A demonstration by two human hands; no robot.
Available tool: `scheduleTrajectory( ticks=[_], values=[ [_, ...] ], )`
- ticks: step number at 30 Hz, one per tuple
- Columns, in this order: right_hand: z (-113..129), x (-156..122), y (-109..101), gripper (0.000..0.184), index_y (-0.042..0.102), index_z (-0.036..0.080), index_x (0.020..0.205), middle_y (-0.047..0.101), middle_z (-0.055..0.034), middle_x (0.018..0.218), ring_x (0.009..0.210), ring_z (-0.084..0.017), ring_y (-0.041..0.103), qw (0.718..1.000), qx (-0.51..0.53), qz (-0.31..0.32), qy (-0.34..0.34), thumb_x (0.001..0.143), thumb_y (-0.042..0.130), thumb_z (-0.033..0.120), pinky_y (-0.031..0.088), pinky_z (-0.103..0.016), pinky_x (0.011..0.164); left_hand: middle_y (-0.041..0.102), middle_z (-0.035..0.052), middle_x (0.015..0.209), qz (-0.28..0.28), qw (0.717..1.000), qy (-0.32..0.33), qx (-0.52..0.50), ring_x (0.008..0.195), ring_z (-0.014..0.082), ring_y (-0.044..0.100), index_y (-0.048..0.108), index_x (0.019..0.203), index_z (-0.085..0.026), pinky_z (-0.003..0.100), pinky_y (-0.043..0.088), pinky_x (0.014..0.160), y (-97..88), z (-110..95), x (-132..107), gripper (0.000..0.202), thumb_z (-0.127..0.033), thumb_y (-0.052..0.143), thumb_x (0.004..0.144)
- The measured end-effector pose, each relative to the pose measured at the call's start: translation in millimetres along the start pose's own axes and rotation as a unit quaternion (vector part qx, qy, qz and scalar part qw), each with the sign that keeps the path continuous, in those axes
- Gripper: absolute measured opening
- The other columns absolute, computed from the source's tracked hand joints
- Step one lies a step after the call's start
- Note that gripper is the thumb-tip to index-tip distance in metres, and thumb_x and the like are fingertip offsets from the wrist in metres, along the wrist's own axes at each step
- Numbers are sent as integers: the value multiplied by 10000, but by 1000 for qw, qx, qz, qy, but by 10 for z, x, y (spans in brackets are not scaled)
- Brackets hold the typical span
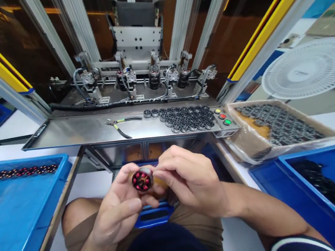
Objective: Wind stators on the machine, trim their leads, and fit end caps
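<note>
My left hand (pixel 117 205) is closed round a small motor stator (pixel 142 180), a dark ring with red and copper-coloured parts inside, its face turned up toward me. Close against the stator's right side, my right hand (pixel 188 177) pinches thumb and forefinger together; what lies between those fingertips is too small to make out. Both hands are above my lap, in front of the metal work shelf (pixel 92 128). On that shelf lie cutting pliers (pixel 122 124) with black and green handles, beside many dark ring-shaped parts (pixel 187 117) set in rows.
Behind the shelf stands a machine with several clamping stations (pixel 154 78). A button panel (pixel 223 118) sits at the shelf's right end. A plastic-lined box (pixel 245 145) of ring parts and a blue bin (pixel 289 164) are at right, a blue tray (pixel 23 214) at left.
</note>
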State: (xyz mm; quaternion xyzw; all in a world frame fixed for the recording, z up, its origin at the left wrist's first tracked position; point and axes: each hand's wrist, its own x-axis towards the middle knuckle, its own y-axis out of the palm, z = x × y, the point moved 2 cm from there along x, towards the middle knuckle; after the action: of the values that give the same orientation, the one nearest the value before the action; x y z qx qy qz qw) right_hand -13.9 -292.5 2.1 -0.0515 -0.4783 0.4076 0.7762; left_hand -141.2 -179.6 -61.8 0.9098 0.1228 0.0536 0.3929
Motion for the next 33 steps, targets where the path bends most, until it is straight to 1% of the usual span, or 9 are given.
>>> scheduleTrajectory(
  ticks=[3,6,10,13,15,19,26,29,33],
  values=[
    [-18,16,15,102,652,141,867,661,-49,781,731,-125,608,1000,4,-17,5,918,568,112,526,-244,661,660,14,1188,-36,997,59,-26,1043,208,667,605,1045,-286,327,548,911,-30,-17,6,362,-327,787,734],
    [-41,44,26,91,656,135,874,673,-56,802,773,-127,632,999,33,-8,-13,917,578,113,547,-245,699,706,9,1106,-54,993,89,-51,1167,229,618,638,1040,-280,340,513,980,-64,-3,69,324,-391,764,763],
    [-88,65,36,64,650,112,895,694,-82,828,886,-156,668,995,76,45,-50,905,592,88,582,-300,822,702,70,1159,-31,999,2,-37,1012,202,678,650,1145,-216,304,532,909,-60,67,169,413,-447,710,808],
    [-151,68,22,56,651,101,888,678,-62,788,822,-140,660,991,98,61,-67,893,603,72,569,-385,948,732,118,909,47,994,-101,-14,802,207,704,675,1080,-116,308,560,758,-37,134,180,516,-574,550,877],
    [-195,68,3,56,650,107,865,655,-42,756,758,-126,635,990,99,55,-78,892,607,83,563,-421,971,716,93,790,53,993,-107,3,719,182,693,677,1071,-113,256,545,657,-42,146,169,470,-530,553,894],
    [-251,69,-37,60,649,115,851,650,-36,755,766,-130,630,991,81,44,-101,893,612,94,559,-440,968,710,39,791,-15,998,-54,35,670,141,674,640,1128,-171,190,520,569,-48,111,163,423,-378,758,778],
    [-124,36,-39,44,655,132,845,679,-43,753,735,-142,612,994,-31,10,-100,878,637,109,543,-399,862,750,-1,987,-115,981,101,117,700,127,709,645,1031,-252,249,604,693,-46,49,190,398,-145,823,692],
    [-9,-64,39,58,651,123,826,671,-47,731,711,-142,595,997,-53,-45,-45,847,652,69,518,-376,797,745,26,1085,-116,971,162,133,832,167,739,662,1021,-246,265,610,759,-69,35,203,365,-131,807,707],
    [39,-233,233,109,646,135,768,651,-38,704,717,-140,583,989,44,-102,97,847,630,61,494,-343,760,745,26,1124,-101,965,195,141,905,176,742,674,1017,-248,240,606,775,-109,34,217,361,-117,806,708]
  ],
)
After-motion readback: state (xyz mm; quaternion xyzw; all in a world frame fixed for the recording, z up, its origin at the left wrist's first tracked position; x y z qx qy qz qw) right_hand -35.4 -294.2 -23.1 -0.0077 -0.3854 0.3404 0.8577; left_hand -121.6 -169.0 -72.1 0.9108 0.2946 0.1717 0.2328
